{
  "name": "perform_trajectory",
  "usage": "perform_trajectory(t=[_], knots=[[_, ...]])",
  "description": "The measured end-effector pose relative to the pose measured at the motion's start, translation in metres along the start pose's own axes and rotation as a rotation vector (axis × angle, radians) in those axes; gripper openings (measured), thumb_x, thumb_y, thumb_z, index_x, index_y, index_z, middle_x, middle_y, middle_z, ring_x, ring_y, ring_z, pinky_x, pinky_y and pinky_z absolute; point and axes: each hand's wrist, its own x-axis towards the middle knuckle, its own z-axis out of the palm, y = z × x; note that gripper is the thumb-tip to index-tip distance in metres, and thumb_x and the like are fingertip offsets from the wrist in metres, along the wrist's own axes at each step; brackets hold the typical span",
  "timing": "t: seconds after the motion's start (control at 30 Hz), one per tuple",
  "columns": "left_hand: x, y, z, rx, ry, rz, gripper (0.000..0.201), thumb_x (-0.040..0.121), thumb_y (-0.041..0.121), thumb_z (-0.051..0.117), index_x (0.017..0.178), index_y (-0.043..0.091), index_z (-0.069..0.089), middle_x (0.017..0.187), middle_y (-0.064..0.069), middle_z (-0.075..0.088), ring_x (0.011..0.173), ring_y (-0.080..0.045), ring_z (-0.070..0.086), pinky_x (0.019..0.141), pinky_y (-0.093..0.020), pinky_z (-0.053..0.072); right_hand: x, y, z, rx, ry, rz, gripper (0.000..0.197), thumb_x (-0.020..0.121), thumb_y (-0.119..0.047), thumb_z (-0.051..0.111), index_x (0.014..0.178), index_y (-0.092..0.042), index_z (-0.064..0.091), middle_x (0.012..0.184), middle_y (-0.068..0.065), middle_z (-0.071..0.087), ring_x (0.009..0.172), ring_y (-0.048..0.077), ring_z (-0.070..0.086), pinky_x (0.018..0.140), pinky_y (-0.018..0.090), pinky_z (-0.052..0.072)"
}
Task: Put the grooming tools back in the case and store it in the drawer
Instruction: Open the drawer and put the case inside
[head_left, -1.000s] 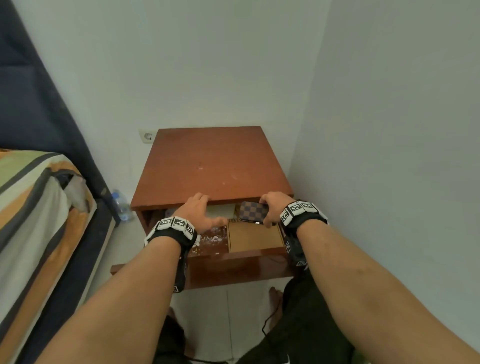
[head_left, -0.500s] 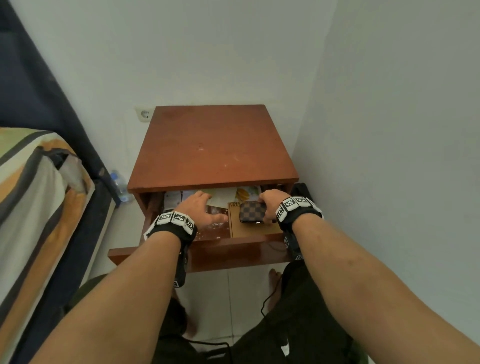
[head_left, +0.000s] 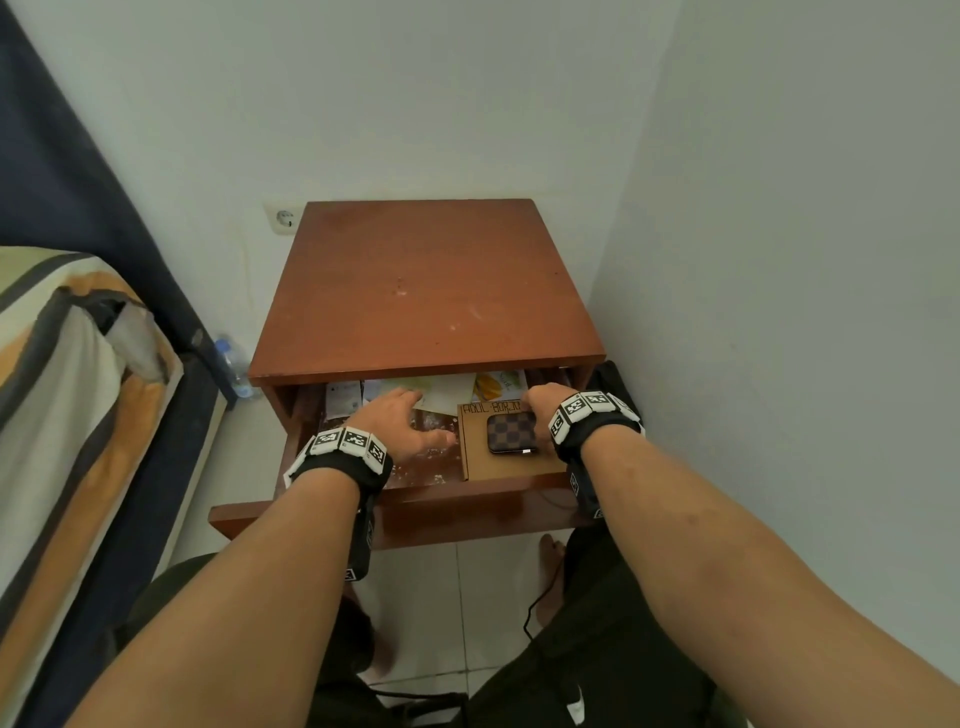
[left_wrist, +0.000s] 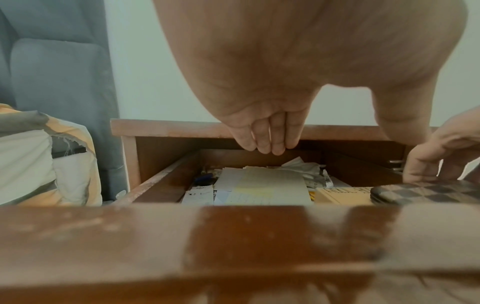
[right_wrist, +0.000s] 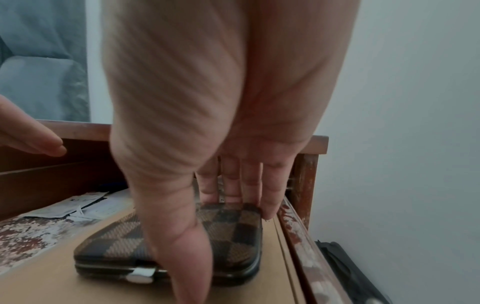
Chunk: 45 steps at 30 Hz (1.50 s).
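The nightstand's drawer (head_left: 467, 504) stands pulled out. At its 3 o'clock side a checkered grooming case (head_left: 511, 433), latched closed, lies flat on a tan cardboard box (head_left: 498, 465). The right hand (head_left: 545, 410) pinches the case, fingers at its far edge, thumb at the near edge. Loose papers (head_left: 441, 392) fill the drawer's 12 o'clock end. The left hand (head_left: 400, 423) hovers over them, fingers straight and together.

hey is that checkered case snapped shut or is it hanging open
Shut. In the right wrist view the checkered case lies flat on the cardboard box, its halves meeting, the metal clasp at the seam. The right hand holds it.
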Motion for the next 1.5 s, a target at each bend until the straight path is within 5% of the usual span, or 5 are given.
perform_trajectory(t=[0.4, 0.93, 1.33, 1.5], knots=[[-0.003, 0.001, -0.002, -0.018, -0.005, -0.005, 0.098, 0.08, 0.07, 0.055, 0.152, 0.013, 0.022, 0.159, -0.008, 0.023, 0.143, -0.025, 0.029, 0.115, -0.042, 0.027, -0.002, 0.007, -0.011, 0.059, 0.002, -0.001, 0.057, 0.083, 0.002, 0.067, 0.137, -0.006, 0.053, 0.129, 0.018, 0.061, 0.112, 0.035, 0.063, 0.087, 0.039, 0.054], [-0.051, -0.002, -0.015, -0.02, 0.044, -0.012, 0.094, 0.082, 0.065, 0.057, 0.152, 0.014, 0.022, 0.16, -0.007, 0.021, 0.144, -0.025, 0.026, 0.114, -0.039, 0.026, -0.062, 0.018, -0.023, 0.141, 0.171, 0.039, 0.04, 0.078, -0.018, 0.075, 0.117, -0.02, 0.068, 0.117, 0.007, 0.069, 0.1, 0.028, 0.067, 0.081, 0.034, 0.056], [-0.119, -0.053, 0.001, 0.06, 0.128, -0.167, 0.073, 0.078, 0.061, 0.063, 0.137, 0.021, 0.049, 0.135, -0.002, 0.055, 0.117, -0.021, 0.054, 0.095, -0.033, 0.043, -0.114, 0.02, 0.006, 0.102, 0.187, 0.067, 0.031, 0.077, -0.01, 0.074, 0.107, -0.017, 0.073, 0.107, 0.01, 0.072, 0.094, 0.031, 0.069, 0.083, 0.039, 0.058], [-0.135, -0.069, 0.004, 0.031, 0.093, -0.219, 0.049, 0.08, 0.04, 0.069, 0.127, 0.028, 0.06, 0.119, 0.0, 0.062, 0.105, -0.018, 0.059, 0.094, -0.033, 0.047, -0.118, 0.02, 0.017, 0.065, 0.184, 0.05, 0.027, 0.079, -0.004, 0.071, 0.103, -0.017, 0.075, 0.11, 0.012, 0.071, 0.096, 0.031, 0.069, 0.085, 0.038, 0.057]])
